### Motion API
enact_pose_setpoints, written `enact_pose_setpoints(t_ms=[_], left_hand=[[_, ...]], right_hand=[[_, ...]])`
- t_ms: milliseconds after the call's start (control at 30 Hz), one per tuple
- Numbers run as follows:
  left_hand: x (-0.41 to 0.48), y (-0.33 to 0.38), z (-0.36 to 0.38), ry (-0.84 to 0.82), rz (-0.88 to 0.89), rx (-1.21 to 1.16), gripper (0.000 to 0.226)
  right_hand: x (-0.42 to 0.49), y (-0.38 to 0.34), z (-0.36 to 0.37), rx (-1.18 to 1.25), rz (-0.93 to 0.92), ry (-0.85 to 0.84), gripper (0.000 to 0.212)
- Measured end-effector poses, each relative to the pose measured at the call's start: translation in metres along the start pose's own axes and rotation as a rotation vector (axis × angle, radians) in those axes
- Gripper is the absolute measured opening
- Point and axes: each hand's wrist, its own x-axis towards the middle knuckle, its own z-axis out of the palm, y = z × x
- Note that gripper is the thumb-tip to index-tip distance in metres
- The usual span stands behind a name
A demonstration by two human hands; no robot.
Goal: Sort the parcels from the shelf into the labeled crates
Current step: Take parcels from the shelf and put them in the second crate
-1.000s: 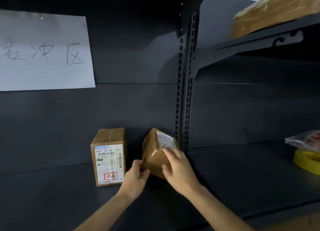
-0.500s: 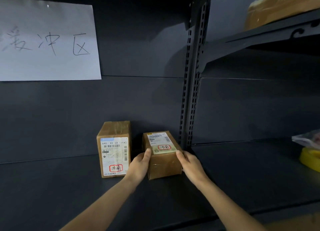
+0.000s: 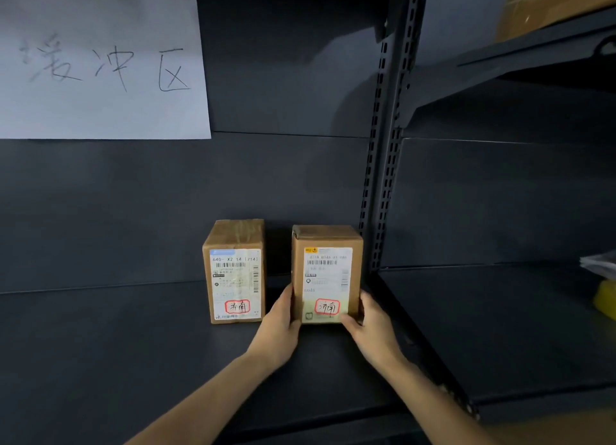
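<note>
I count two cardboard parcels standing upright on the dark shelf (image 3: 133,361), side by side with a narrow gap between them and their printed labels facing me. The left parcel (image 3: 235,271) stands alone, untouched. The right parcel (image 3: 326,274) stands just left of the slotted upright post (image 3: 383,144), and each label carries a red-ringed handwritten mark near its bottom.

I see two hands, both on the right parcel. My left hand (image 3: 278,328) grasps its lower left edge, thumb along the front corner, the fingers hidden behind. My right hand (image 3: 373,328) grasps the lower right corner, thumb laid across the bottom of the label. Both forearms reach in from the near edge, angled toward each other.

One paper sign (image 3: 100,64) with three handwritten characters hangs on the back panel at far left. On the upper shelf (image 3: 533,54) at right sits one brown bundle (image 3: 550,5), blurred. One yellow object (image 3: 605,299) shows at the right edge.
</note>
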Motion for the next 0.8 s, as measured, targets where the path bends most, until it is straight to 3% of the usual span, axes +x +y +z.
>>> enact_pose_setpoints(t_ms=[233,467,667,800], left_hand=[[-0.004,-0.007,-0.015,-0.088,-0.014,0.185,0.071],[-0.042,-0.036,-0.066,0.038,0.183,0.612,0.048],[-0.046,-0.062,-0.106,0.126,0.017,0.663,0.047],[-0.032,-0.071,-0.117,0.129,-0.12,0.66,0.067]], right_hand=[[0.001,0.006,-0.001,-0.187,-0.016,-0.032,0.05],[0.006,0.001,-0.007,-0.236,-0.055,-0.064,0.064],[0.014,-0.015,0.011,-0.175,-0.047,-0.094,0.066],[0.022,-0.022,0.022,-0.146,-0.023,-0.138,0.068]])
